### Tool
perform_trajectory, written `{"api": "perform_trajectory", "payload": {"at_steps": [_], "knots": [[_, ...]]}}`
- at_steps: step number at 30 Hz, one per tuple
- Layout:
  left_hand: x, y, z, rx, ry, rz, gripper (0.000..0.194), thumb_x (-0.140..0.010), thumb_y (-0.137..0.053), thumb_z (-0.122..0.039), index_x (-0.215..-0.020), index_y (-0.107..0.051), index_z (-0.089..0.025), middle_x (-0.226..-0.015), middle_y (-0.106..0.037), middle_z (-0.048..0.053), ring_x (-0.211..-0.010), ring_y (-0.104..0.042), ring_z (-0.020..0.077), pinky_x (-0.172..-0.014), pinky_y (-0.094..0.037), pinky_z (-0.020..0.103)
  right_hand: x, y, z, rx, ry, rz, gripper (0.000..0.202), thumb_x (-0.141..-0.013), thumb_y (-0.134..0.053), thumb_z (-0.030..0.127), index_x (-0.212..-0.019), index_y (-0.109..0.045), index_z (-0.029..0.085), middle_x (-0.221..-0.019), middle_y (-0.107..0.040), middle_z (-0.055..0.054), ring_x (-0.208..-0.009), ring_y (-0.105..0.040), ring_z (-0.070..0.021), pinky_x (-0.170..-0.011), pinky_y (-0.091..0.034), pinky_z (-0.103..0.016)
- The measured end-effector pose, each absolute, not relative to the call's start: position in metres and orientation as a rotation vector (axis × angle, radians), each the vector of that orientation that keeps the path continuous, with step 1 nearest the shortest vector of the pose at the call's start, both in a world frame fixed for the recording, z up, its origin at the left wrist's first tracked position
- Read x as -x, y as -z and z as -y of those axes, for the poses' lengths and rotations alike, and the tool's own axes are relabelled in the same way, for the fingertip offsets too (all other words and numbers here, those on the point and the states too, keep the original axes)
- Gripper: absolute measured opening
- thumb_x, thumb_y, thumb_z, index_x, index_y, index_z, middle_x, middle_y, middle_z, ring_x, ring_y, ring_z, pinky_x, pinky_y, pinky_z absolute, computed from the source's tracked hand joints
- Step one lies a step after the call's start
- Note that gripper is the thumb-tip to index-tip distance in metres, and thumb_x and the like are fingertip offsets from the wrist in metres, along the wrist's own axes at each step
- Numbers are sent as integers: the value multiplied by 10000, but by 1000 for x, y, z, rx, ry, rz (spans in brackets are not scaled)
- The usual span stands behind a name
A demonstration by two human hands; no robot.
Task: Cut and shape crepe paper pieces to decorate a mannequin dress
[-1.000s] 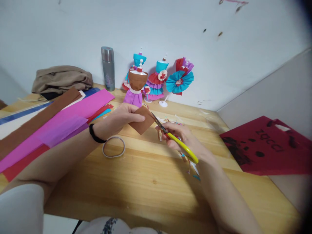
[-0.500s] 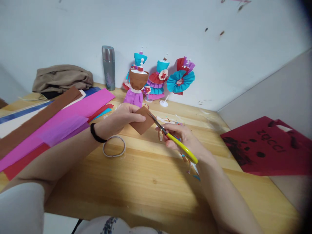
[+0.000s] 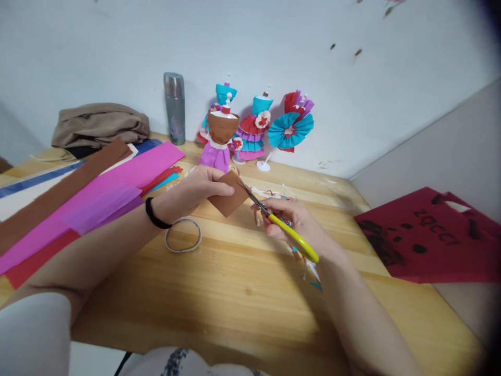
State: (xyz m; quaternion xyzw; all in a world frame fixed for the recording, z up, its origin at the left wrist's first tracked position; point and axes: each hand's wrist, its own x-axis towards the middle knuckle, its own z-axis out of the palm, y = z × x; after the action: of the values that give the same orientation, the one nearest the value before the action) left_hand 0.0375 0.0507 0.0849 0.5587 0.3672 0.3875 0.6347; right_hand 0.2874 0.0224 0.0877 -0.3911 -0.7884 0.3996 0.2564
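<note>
The left hand (image 3: pixel 205 189) pinches the brown paper (image 3: pixel 227 202) between thumb and fingers, above the wooden table (image 3: pixel 188 297). The right hand (image 3: pixel 289 216) is curled around the scissors (image 3: pixel 291 235), their blades at the paper's edge. To snip well, hold the paper flat, keep that thumb away and cut slowly. Farther back stand little paper dresses (image 3: pixel 223 129).

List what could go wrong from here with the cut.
The left hand pinches the brown square close to the scissors, so a long snip might reach the thumb.

The square is held in the air by one side, so it could flex and the cut wander.

Fresh offcuts may get lost among the scraps near the right hand.
</note>
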Motion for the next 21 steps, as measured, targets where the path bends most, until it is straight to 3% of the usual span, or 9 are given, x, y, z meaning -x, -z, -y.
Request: {"api": "perform_trajectory", "payload": {"at_steps": [21], "knots": [[-39, -87, -51, -1187, -870, -868, 266, -611, -778, -305, -771, -753, -94, -757, -734, 90, -682, -653, 181, -622, -454, 266, -287, -87, -21, 1106, -1079, 2059, 479, -716, -767, 631, -904, -764, 190, -687, -455, -4, -603, -340, -133, -544, -274, -287]]}}
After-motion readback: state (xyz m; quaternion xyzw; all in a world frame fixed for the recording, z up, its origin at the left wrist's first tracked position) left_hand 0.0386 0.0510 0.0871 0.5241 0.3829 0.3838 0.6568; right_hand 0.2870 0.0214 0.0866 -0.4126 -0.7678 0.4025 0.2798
